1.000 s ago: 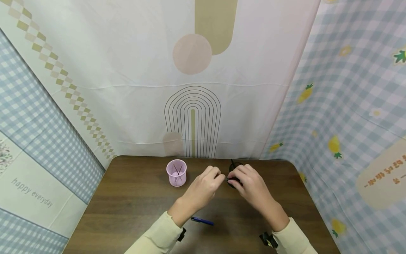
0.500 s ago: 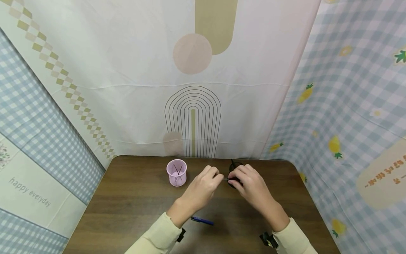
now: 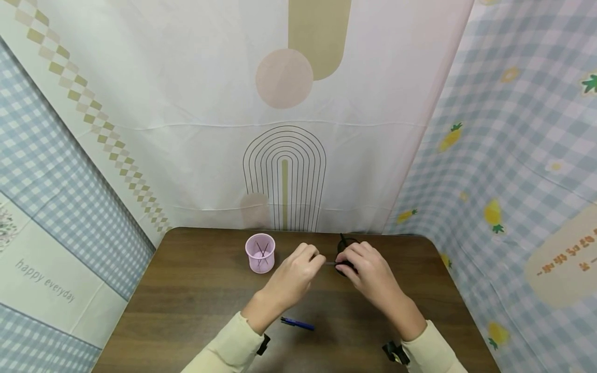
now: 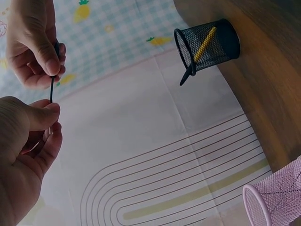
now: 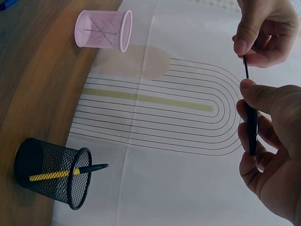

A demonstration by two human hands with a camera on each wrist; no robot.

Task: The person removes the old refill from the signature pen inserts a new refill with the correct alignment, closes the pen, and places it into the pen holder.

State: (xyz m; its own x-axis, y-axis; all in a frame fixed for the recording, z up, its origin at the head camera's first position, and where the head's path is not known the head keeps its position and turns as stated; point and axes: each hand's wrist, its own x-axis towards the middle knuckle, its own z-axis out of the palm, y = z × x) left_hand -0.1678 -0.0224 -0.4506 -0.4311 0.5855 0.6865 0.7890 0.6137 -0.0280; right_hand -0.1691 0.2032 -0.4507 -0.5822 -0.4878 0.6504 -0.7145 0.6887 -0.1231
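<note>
In the head view my left hand (image 3: 295,274) and right hand (image 3: 370,272) meet above the table, a short gap between their fingertips. Across that gap runs a thin dark rod, which looks like a pen refill (image 5: 246,67). My left thumb and fingers pinch the refill; its far end is partly hidden in that hand. The right hand holds a black pen barrel (image 5: 252,129) lengthwise between thumb and curled fingers, and the refill sticks out of one end of it. Seen from the left wrist, the barrel is mostly covered by the right fingers.
Behind the right hand stands a black mesh pen holder (image 5: 56,190) with a yellow-and-black pen (image 5: 52,175) in it. A pink mesh pen holder (image 3: 261,265) is at the back left. A blue pen (image 3: 297,324) lies on the wooden table (image 3: 186,300), nearer the person.
The left hand has drawn slightly to the left, away from the right hand. More of the thin refill now shows between them; the right hand stays where it was.
</note>
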